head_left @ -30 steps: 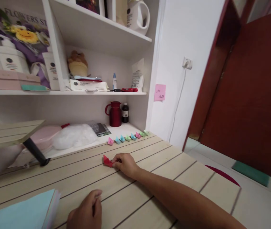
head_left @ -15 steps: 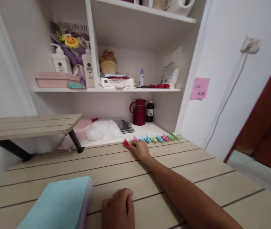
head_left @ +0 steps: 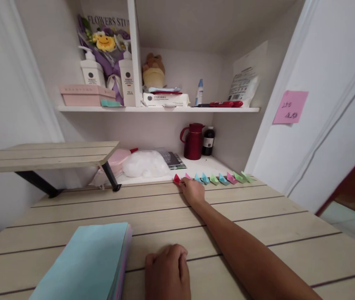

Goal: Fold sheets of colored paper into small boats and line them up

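Note:
My right hand reaches to the far edge of the wooden table, fingers pinched on a small red paper boat. The boat sits at the left end of a row of several folded paper boats in pink, blue and green. My left hand rests curled into a loose fist on the near table, just right of a stack of coloured paper with a light blue sheet on top. Nothing shows inside the left hand.
A low wooden riser on black legs stands at the left. Behind the boats, a white shelf unit holds a red jug, a dark bottle and a white plastic bag. A pink sticky note hangs on the right wall.
My right hand carried the red boat from mid-table away to the far edge, at the left end of the boat row. The view swung left and down. My left hand stayed put.

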{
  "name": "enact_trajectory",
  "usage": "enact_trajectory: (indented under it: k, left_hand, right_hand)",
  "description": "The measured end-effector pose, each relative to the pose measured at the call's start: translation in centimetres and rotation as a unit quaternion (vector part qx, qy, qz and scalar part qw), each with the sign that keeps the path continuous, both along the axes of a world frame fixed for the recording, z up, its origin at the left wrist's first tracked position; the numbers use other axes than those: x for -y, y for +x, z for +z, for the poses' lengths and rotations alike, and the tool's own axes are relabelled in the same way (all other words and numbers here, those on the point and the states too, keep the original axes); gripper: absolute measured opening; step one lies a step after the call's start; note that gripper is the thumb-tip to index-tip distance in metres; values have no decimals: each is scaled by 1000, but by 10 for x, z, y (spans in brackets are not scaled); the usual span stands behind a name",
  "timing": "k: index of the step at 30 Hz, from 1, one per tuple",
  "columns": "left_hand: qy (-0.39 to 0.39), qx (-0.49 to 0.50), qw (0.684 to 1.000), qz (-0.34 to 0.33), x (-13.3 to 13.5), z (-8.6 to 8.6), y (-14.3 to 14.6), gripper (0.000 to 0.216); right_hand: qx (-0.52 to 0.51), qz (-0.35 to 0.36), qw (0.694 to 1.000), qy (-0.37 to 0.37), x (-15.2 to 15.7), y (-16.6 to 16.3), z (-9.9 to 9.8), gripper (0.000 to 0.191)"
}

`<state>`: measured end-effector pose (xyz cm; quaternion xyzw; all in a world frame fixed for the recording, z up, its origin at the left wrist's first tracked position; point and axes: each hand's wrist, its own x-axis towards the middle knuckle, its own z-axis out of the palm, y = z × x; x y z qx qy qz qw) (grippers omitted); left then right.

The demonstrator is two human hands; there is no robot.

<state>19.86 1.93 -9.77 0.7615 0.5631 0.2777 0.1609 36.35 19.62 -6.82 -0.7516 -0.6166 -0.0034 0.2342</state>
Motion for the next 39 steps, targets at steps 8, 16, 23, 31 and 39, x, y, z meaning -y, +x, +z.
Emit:
enact_trajectory:
  k: [8,16,23,31,39]
  left_hand:
    - [4,0,1000,3,0,1,-1,31]
    - [9,-7,1000,8,0,1,-1,31]
    - [17,-9,1000,14,0,2,0,30]
    - [-6,-5,1000,-1,0,5,-3,32]
    - [-4,-3,1000,4,-1,4,-3,33]
  right_hand:
    - [-28,-15,999,13,0,4,-1,24]
    - [-60,-17,998,23,-1,7,-3,22]
    - [-88,-13,995,34,2,8,-2,19]
    - [-117,-23,991,60,5,9,-1,26]
    - [-133,-56,987,68,8,18,0,37]
